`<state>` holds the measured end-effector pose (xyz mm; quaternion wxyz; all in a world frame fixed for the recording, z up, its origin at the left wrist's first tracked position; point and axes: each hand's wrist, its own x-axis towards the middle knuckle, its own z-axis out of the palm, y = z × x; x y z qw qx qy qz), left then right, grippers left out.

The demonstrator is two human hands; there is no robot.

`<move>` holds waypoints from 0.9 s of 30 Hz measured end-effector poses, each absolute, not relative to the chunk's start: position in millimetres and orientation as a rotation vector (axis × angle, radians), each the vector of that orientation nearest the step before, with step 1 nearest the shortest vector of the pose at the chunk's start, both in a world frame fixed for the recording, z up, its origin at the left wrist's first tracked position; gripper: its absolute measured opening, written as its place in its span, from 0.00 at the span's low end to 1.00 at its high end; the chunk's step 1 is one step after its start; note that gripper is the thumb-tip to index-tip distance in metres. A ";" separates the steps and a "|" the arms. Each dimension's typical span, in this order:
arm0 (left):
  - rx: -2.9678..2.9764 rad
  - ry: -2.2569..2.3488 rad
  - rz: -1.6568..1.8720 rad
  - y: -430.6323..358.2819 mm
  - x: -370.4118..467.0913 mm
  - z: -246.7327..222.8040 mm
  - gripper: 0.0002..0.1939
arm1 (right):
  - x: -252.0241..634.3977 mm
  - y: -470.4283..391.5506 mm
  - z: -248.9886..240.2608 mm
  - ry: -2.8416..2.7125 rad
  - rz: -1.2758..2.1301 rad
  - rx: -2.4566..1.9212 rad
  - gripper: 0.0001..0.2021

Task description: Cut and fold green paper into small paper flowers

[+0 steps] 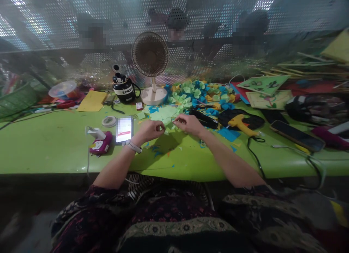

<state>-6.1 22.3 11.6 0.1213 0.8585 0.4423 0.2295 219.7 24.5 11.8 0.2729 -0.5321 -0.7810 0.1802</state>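
My left hand (pixel 150 131), with a white watch (pixel 133 146) on its wrist, is curled with thumb and fingertips together over the green table. What it pinches, if anything, is too small to make out. Across a short gap, my right hand (pixel 190 123) is closed in a pinch beside pale green paper pieces (pixel 167 113); its fingertips hide whatever they hold. Beyond the hands lies a heap of folded green, blue and yellow paper flowers (pixel 196 91). Small blue and orange scraps (pixel 156 151) are scattered below the left hand.
Left stand a lit phone (pixel 124 130), a tape roll (pixel 108 121) and a purple box with a charger (pixel 101 144). A fan (pixel 150 55) and black jug (pixel 124 90) stand behind. Right lie a yellow glue gun (pixel 241 124), its cord, and a dark phone (pixel 297 135).
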 end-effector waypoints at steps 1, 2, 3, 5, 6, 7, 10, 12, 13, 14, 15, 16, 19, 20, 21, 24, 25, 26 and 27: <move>2.479 1.278 0.706 22.6 -6.6 11.4 0.07 | 217.8 23.8 10.5 -2.110 0.511 -1.404 0.15; 2.453 1.255 0.740 22.7 -6.8 11.1 0.06 | 215.9 23.4 8.8 -2.115 0.520 -1.388 0.14; 2.426 1.225 0.776 22.5 -6.8 10.9 0.06 | 214.2 23.3 7.0 -2.108 0.525 -1.376 0.12; 2.358 1.154 0.851 21.6 -6.4 10.9 0.06 | 211.6 24.1 4.0 -2.046 0.610 -1.340 0.09; 2.309 1.116 0.892 21.0 -6.1 11.1 0.07 | 210.9 24.7 3.3 -1.994 0.717 -1.315 0.09; 2.251 1.077 0.933 20.4 -5.6 11.3 0.09 | 210.5 25.3 3.3 -1.928 0.853 -1.288 0.09; 2.084 0.971 1.045 21.3 -3.8 8.8 0.13 | 210.5 25.3 7.0 -1.693 1.204 -1.216 0.10; 2.029 0.910 1.090 24.8 -2.1 3.0 0.16 | 210.0 23.9 10.5 -1.551 1.318 -1.193 0.10; 2.014 0.886 1.098 27.3 -1.1 -0.9 0.18 | 209.3 23.1 11.6 -1.489 1.364 -1.181 0.09; 1.982 0.873 1.103 30.0 -0.2 -4.9 0.18 | 208.4 22.3 12.2 -1.434 1.408 -1.169 0.09; 1.940 0.854 1.112 32.6 0.6 -8.7 0.18 | 207.3 21.7 12.0 -1.385 1.443 -1.156 0.09; 1.893 0.832 1.117 34.9 1.3 -11.7 0.19 | 206.0 21.3 11.0 -1.346 1.469 -1.143 0.08; 1.794 0.820 1.126 37.8 2.3 -14.3 0.19 | 202.6 21.7 5.9 -1.298 1.523 -1.127 0.09; 1.783 0.833 1.112 37.6 2.4 -13.3 0.19 | 202.5 22.2 4.6 -1.305 1.534 -1.133 0.09; 1.776 0.848 1.095 37.1 2.4 -11.8 0.20 | 203.4 23.0 4.3 -1.330 1.540 -1.143 0.10; 1.735 0.872 1.085 35.5 2.4 -7.8 0.20 | 214.6 26.7 11.5 -1.485 1.440 -1.181 0.13; 1.714 0.870 1.097 35.5 2.3 -7.2 0.20 | 221.5 28.6 16.5 -1.537 1.357 -1.190 0.14; 1.694 0.868 1.114 35.7 2.3 -7.1 0.20 | 229.8 30.8 22.3 -1.556 1.244 -1.193 0.14; 1.678 0.867 1.131 36.1 2.1 -7.4 0.20 | 239.1 33.3 28.4 -1.531 1.145 -1.205 0.14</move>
